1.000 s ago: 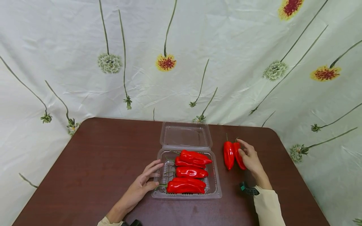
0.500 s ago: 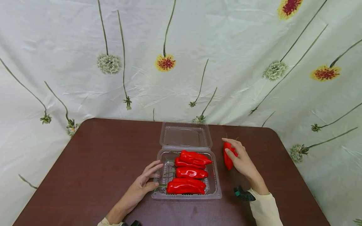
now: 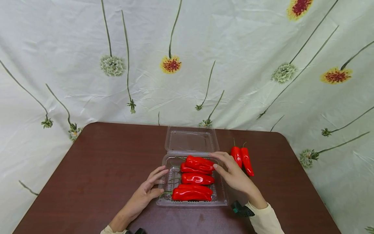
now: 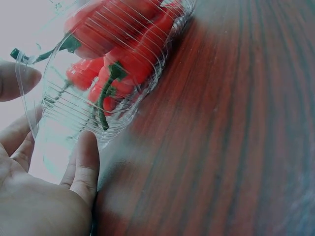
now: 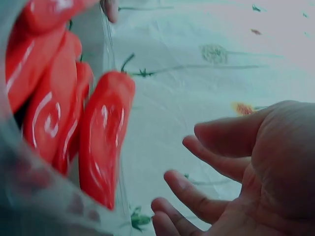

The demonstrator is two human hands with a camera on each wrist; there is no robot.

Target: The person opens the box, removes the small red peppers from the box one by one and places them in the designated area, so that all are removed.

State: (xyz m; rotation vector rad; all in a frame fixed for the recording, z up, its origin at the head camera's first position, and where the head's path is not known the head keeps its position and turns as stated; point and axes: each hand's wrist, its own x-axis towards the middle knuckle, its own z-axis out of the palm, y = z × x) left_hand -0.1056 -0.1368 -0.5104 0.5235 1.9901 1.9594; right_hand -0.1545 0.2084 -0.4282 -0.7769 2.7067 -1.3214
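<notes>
Hands (image 3: 233, 175) open, empty: left touching clamshell (image 3: 222, 198), right hovering over peppers (image 3: 197, 178).

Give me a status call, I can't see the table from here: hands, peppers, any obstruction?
Left hand open against clear container. Right hand open, empty, over its right side. Two loose peppers lie on table beside it. Lid open, nothing obstructing.

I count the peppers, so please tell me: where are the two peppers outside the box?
In the head view, the two loose peppers lie side by side on the table, right of the clear box, just beyond the right hand.
</notes>
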